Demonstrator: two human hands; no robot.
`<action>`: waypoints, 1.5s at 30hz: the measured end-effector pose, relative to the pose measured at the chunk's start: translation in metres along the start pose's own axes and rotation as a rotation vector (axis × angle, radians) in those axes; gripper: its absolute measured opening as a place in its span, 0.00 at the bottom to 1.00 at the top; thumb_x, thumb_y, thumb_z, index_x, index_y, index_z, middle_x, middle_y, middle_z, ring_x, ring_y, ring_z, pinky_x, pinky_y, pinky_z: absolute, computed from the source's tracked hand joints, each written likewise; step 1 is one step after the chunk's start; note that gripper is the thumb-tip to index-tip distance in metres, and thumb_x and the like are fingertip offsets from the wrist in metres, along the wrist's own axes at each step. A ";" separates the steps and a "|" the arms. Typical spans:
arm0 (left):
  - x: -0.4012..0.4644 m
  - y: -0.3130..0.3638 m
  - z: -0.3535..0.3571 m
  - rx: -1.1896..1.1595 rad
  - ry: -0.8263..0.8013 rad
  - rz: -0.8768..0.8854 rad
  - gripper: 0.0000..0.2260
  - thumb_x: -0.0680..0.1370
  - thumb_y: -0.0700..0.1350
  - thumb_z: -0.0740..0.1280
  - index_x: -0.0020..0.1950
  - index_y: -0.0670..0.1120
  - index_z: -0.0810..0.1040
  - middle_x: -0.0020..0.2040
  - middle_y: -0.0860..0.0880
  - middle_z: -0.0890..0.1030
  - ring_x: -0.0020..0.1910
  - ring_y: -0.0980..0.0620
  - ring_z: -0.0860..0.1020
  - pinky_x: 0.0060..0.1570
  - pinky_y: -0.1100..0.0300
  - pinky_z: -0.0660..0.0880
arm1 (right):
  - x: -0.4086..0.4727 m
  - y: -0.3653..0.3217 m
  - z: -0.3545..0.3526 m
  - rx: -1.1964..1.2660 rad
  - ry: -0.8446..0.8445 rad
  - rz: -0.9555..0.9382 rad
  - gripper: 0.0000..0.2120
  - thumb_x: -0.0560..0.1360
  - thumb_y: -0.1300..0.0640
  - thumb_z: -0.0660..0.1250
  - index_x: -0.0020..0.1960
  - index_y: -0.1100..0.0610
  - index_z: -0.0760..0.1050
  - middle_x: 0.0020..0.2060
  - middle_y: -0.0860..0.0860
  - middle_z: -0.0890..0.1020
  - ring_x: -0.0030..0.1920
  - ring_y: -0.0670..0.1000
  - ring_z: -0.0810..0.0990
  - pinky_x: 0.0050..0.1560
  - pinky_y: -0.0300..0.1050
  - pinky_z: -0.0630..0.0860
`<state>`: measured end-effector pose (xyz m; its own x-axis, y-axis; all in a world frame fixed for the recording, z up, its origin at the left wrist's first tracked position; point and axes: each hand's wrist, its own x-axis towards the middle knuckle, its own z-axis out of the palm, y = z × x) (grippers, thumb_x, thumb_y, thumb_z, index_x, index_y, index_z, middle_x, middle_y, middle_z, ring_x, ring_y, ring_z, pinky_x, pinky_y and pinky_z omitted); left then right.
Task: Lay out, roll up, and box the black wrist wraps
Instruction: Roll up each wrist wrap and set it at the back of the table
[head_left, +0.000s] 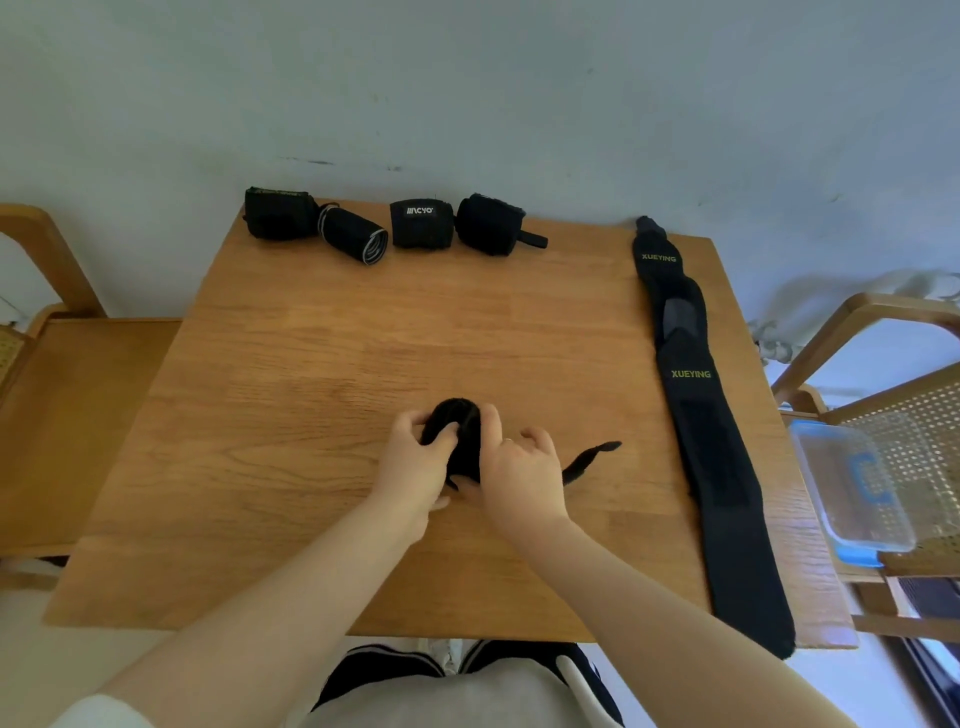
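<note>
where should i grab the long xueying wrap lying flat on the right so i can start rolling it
Take the long XUEYING wrap at its wide near end by the table's front edge, from your side: that end overhangs slightly, so fingers can likely slip under it.

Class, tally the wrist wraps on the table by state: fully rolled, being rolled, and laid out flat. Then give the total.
Fully rolled wraps: 4
Wrap being rolled: 1
Flat wraps: 2
Total: 7

4 rolled wraps (395, 226) behind; flat wraps (701, 415) right, on table (311, 353).
</note>
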<state>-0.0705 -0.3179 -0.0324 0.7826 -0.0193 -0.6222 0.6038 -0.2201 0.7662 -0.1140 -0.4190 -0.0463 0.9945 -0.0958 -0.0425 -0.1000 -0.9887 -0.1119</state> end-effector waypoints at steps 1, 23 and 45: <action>-0.002 -0.001 0.000 -0.057 -0.007 -0.028 0.10 0.79 0.49 0.65 0.59 0.56 0.68 0.53 0.49 0.76 0.48 0.47 0.78 0.46 0.50 0.81 | -0.001 0.000 0.000 0.025 -0.048 -0.006 0.36 0.74 0.44 0.67 0.73 0.62 0.59 0.31 0.49 0.82 0.35 0.51 0.81 0.66 0.47 0.65; 0.054 0.065 -0.008 0.843 -0.586 0.288 0.18 0.76 0.45 0.69 0.65 0.56 0.74 0.62 0.56 0.76 0.60 0.54 0.73 0.63 0.53 0.71 | 0.017 0.084 0.014 -0.161 0.170 -0.470 0.39 0.68 0.60 0.75 0.73 0.52 0.59 0.44 0.51 0.80 0.50 0.54 0.79 0.65 0.60 0.68; 0.035 0.032 0.015 0.489 -0.511 0.135 0.19 0.68 0.45 0.76 0.55 0.54 0.74 0.54 0.52 0.78 0.51 0.54 0.75 0.46 0.59 0.70 | 0.009 0.081 -0.036 0.212 -0.347 -0.072 0.37 0.77 0.53 0.65 0.75 0.42 0.45 0.63 0.46 0.75 0.70 0.49 0.62 0.73 0.61 0.35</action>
<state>-0.0260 -0.3406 -0.0317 0.6043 -0.5053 -0.6160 0.2759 -0.5926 0.7568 -0.1123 -0.5037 -0.0197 0.9331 0.0536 -0.3556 -0.0707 -0.9423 -0.3274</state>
